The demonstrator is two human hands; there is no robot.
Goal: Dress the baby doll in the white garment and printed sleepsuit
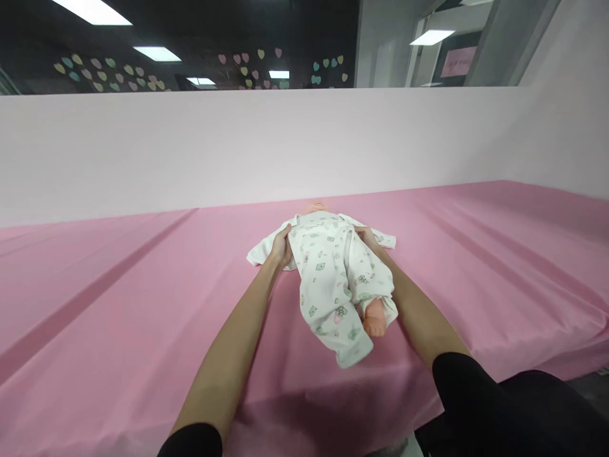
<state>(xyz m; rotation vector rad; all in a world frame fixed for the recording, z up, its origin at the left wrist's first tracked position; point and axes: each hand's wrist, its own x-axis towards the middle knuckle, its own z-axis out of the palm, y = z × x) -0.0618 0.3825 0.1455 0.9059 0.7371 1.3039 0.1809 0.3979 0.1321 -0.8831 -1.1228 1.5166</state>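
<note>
Here's the clothed doll (pixel 328 254), bare foot (pixel 374 322) toward the near edge of the pink surface (pixel 143 317), long axis running away, slightly leftward. Left hand (pixel 281 246) pinches the trousers' (pixel 326 295) waist; right hand (pixel 367 237), equally near opposite, grip hidden. Head (pixel 316 207) by the far edge.

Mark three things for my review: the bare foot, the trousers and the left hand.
Foot (pixel 375 318): head view, middle of its bare upper part.
Trousers (pixel 323 273): head view, printed leg with no foot showing.
Left hand (pixel 281 248): head view, middle.
</note>
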